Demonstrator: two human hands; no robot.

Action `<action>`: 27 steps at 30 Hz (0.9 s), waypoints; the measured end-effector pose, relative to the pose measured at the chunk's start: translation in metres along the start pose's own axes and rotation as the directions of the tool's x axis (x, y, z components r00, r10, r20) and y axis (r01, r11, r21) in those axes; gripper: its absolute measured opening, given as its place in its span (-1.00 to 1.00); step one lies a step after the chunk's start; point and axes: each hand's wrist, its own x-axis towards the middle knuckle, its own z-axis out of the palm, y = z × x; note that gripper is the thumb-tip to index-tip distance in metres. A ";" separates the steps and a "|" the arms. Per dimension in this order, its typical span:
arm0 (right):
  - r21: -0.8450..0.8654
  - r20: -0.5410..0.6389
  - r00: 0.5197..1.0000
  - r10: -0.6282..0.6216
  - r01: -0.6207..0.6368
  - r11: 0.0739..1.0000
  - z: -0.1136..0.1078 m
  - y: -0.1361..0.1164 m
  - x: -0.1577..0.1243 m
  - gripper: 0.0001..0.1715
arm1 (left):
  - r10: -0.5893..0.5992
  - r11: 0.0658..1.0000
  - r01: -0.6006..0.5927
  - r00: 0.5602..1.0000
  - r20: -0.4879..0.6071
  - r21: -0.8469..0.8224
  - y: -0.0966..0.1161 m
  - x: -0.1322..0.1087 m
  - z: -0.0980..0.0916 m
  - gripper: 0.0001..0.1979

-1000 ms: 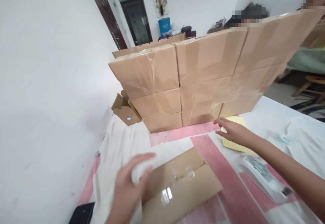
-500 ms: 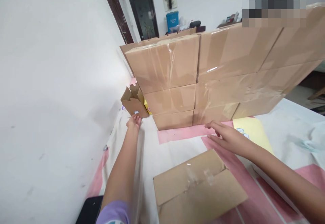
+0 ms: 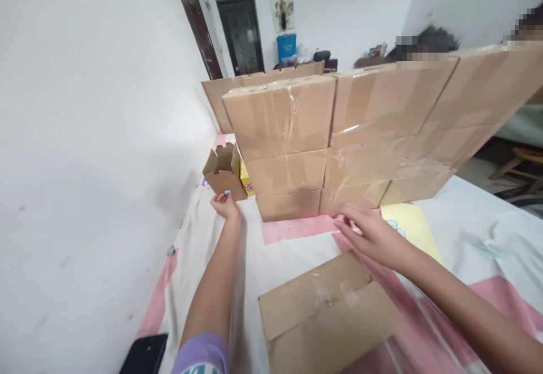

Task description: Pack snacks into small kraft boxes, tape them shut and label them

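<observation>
My left hand [image 3: 226, 205] is closed in a pinch. A small white slip with a blue edge [image 3: 228, 192] shows at its fingertips, in front of a small open-topped cardboard box [image 3: 224, 181]. Its print is too small to read. My right hand [image 3: 369, 232] hangs over the cloth with its fingers slightly apart, blurred, with nothing seen in them. It is near the foot of a wall of taped cardboard boxes [image 3: 286, 173]. Similar pale slips [image 3: 395, 227] lie on a yellow sheet [image 3: 418, 230] beyond my right wrist.
A closed cardboard box [image 3: 326, 317] lies between my forearms on the pink and white cloth [image 3: 250, 255]. A yellow packet [image 3: 247, 181] stands by the open box. A black phone [image 3: 145, 354] lies lower left, along the white wall [image 3: 85, 136]. People's heads show behind the boxes.
The view has shifted slightly, and a second head shows at the right. My left hand has turned, with the slip now at its fingertips. My right hand has moved slightly left.
</observation>
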 end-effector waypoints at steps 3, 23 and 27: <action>-0.044 0.077 0.937 -0.342 0.346 0.937 0.012 -0.073 0.082 -0.77 | 0.079 0.996 -0.079 0.997 -0.008 -0.038 -0.008 -0.010 0.000 -0.60; -0.168 0.181 0.974 0.133 -0.102 0.981 0.187 -0.115 0.337 -0.67 | 0.214 0.976 -0.211 0.975 0.059 -0.058 -0.041 0.006 0.004 -0.58; -0.164 0.162 0.978 0.129 -0.102 0.981 0.191 -0.115 0.338 -0.66 | 0.215 0.977 -0.214 0.974 0.066 -0.020 -0.041 0.006 0.006 -0.60</action>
